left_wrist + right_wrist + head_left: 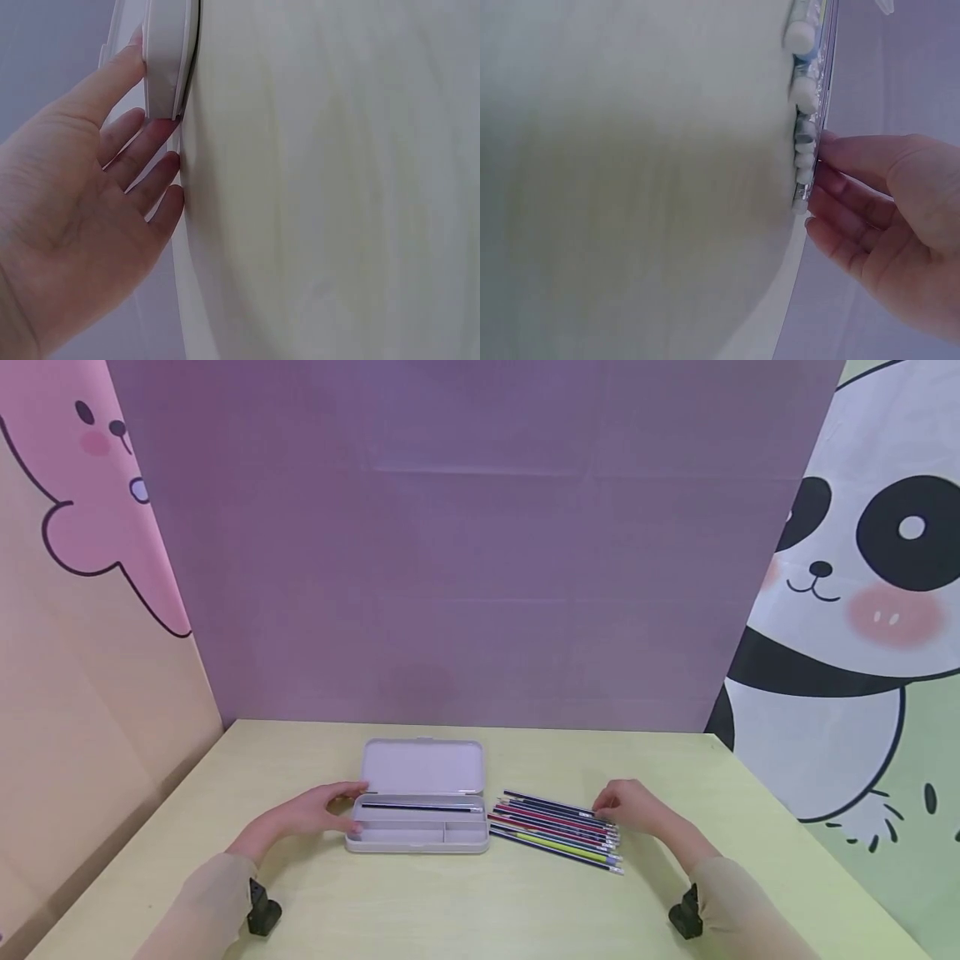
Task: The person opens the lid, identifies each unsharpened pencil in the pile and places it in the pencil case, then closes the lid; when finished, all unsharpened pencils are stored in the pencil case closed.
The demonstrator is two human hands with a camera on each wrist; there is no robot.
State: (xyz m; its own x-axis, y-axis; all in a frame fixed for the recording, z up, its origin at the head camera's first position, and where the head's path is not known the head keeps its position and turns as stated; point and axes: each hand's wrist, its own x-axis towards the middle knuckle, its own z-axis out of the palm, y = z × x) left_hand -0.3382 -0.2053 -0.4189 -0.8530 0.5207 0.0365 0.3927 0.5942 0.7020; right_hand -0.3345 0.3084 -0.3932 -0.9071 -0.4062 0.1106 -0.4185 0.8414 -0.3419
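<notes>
An open white pencil case point(465, 846) lies on the table with its lid tipped back. One dark pencil point(420, 807) rests in its rear compartment; a small divider splits the front part. My left hand point(318, 810) holds the case's left end, thumb point(124, 71) on the rim and fingers at the end wall. Right of the case lies a loose row of several pencils point(555, 831), dark, red and yellow-green, white eraser ends toward the right. My right hand point(630, 802) pinches the eraser end of the farthest dark pencil point(543, 800); its fingertips partly hide that end.
The case's raised lid point(423, 766) stands behind its tray. The pale wooden table point(420, 910) ends at a purple backdrop point(465, 568). Cartoon-printed sheets point(847, 635) hang at both sides. Each wrist bears a small black camera mount point(262, 908).
</notes>
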